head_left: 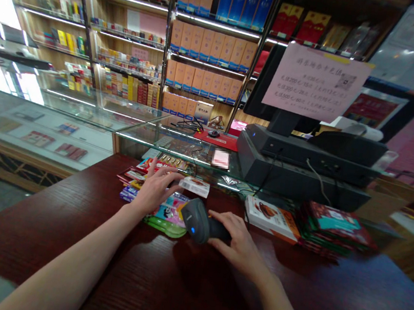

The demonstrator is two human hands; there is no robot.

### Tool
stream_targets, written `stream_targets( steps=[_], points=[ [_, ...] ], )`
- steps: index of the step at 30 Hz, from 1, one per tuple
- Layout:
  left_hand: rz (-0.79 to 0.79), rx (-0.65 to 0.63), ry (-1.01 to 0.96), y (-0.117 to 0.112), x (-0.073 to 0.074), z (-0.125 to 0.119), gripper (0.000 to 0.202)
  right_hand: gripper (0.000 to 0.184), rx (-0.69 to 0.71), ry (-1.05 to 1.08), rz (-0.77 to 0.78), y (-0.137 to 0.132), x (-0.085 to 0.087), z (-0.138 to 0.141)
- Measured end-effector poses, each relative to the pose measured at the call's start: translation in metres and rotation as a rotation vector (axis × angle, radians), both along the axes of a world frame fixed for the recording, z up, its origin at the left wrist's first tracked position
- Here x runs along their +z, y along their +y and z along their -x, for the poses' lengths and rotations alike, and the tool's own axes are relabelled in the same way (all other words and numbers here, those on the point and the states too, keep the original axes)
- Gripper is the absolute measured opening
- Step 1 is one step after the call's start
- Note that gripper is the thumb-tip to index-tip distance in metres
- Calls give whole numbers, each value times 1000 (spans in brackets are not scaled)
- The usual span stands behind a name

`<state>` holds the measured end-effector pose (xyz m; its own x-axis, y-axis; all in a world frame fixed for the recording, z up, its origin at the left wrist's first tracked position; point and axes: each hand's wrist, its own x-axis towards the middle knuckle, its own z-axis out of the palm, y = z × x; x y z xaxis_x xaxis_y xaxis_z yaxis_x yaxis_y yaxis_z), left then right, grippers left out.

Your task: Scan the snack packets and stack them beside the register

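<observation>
My right hand (237, 242) is wrapped round the handle of a dark barcode scanner (197, 219) with a small blue light, its head pointing left. My left hand (155, 187) reaches forward over a pile of colourful packets (167, 211) and holds a small white box (194, 186) at its fingertips, just in front of the scanner's head. Both hands work above a dark red wooden counter (157, 282).
A black till with a monitor (292, 157) and a pink paper notice (313, 83) stands at the back right. Stacks of flat packets (331, 230) and a white box (270, 217) lie to the right. Glass display cases (80, 115) and stocked shelves (207, 46) stand behind.
</observation>
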<state>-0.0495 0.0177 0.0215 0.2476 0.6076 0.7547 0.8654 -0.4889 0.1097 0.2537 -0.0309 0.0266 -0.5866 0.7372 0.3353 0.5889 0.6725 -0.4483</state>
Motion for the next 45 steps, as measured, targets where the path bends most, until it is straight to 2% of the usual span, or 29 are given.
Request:
stream_targets(
  steps=[10,18,24,36,45],
  points=[
    [-35,8,2,3,-4,0,25,45,-16,3,6,-1,1,1],
    [-23,0,-4,1,-1,-1,21,48,7,-4,14,-1,1,-1],
    [-14,-2,16,0,-1,0,27,52,99,-96,57,-6,2,8],
    [39,12,131,0,0,1,48,56,210,-94,58,-12,-12,28],
    [5,14,126,0,0,-1,39,58,237,-40,17,-9,-25,36]
  ],
)
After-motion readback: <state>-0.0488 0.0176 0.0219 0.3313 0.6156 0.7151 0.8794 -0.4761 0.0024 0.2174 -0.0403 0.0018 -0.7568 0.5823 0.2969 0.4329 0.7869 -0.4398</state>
